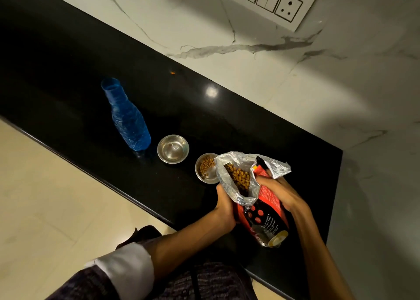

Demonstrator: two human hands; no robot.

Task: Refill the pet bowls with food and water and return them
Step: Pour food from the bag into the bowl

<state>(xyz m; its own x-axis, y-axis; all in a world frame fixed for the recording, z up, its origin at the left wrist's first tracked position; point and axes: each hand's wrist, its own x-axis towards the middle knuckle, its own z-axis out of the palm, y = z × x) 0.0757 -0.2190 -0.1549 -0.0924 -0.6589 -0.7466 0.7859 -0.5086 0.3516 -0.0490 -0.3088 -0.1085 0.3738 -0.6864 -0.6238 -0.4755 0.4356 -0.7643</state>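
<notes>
Small round steel pet bowl point(206, 168), part-filled with brown kibble, sits on the black stone counter point(68, 72) beside an empty twin bowl point(173, 149) and a blue plastic bottle point(127, 118). Left hand point(225, 205) and right hand point(278, 194) grip the crinkly red foil food bag point(261, 213); light, slick bowls are probably best lifted by the rim.
</notes>
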